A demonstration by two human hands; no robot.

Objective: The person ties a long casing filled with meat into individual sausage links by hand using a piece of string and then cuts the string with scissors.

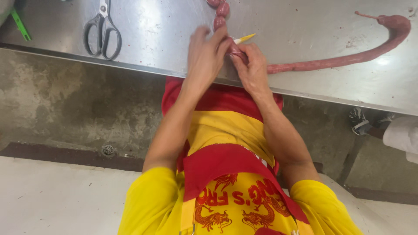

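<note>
The long pink sausage (331, 63) lies on the steel table (165, 30) near its front edge, its uncut length running off toward 3 o'clock and curling up at the far end, while a short chain of tied links (220, 13) leads away toward 12 o'clock. Both hands meet where links and length join: the left hand (207, 54) pinches the sausage from 9 o'clock, and the right hand (252, 69) grips it from 3 o'clock with a yellow string (244, 39) poking up between the fingers. Grey-handled scissors (102, 30) rest well apart at 10 o'clock.

A long pinkish-red sausage rope (331, 63) lies curved on the steel table — short tied links (220, 13) beyond.
</note>
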